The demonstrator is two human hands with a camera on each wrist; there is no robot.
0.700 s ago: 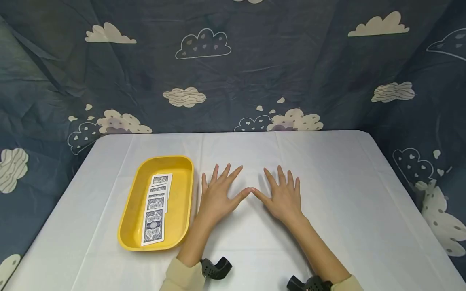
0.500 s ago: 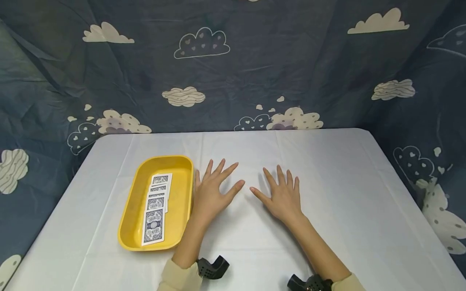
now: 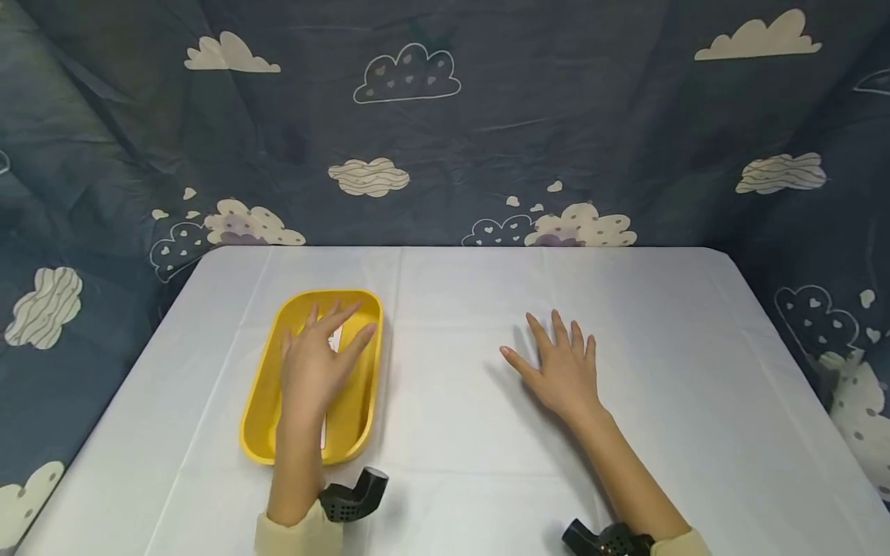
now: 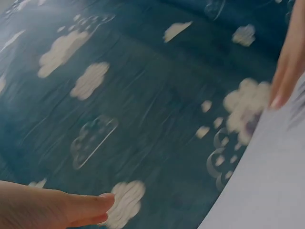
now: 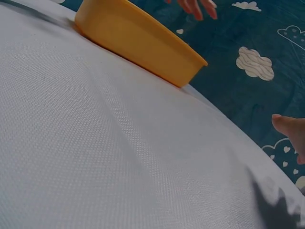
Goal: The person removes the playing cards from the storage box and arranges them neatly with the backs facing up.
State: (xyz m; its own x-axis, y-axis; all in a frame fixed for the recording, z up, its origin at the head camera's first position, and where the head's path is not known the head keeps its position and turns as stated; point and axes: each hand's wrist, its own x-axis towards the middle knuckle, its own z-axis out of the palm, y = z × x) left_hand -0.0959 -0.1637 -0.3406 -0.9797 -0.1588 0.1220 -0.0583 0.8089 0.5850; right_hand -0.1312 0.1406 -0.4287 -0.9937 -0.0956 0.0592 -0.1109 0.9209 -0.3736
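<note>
My left hand (image 3: 313, 367) hovers over the yellow tray (image 3: 358, 409) with fingers spread and nothing between them. Playing cards (image 3: 335, 338) lie in the tray, mostly hidden beneath that hand and forearm. To the right, my right hand (image 3: 565, 374) is held above the white tablecloth, fingers spread, holding nothing. The left wrist view catches part of the left hand (image 4: 71, 210) at lower left and the right hand (image 4: 288, 71) at upper right. In the right wrist view the tray (image 5: 138, 40) stands at the top, and the right thumb (image 5: 286, 126) shows at the right edge.
A white cloth (image 3: 445, 386) covers the table, whose far edge meets a dark blue curtain (image 3: 487, 116) printed with clouds. Black camera mounts (image 3: 353, 494) sit on both wrists, below the hands.
My left hand has moved left from beside the tray to over it, covering most of the cards. The thumbs, touching at first, are now far apart. The head view has shifted slightly.
</note>
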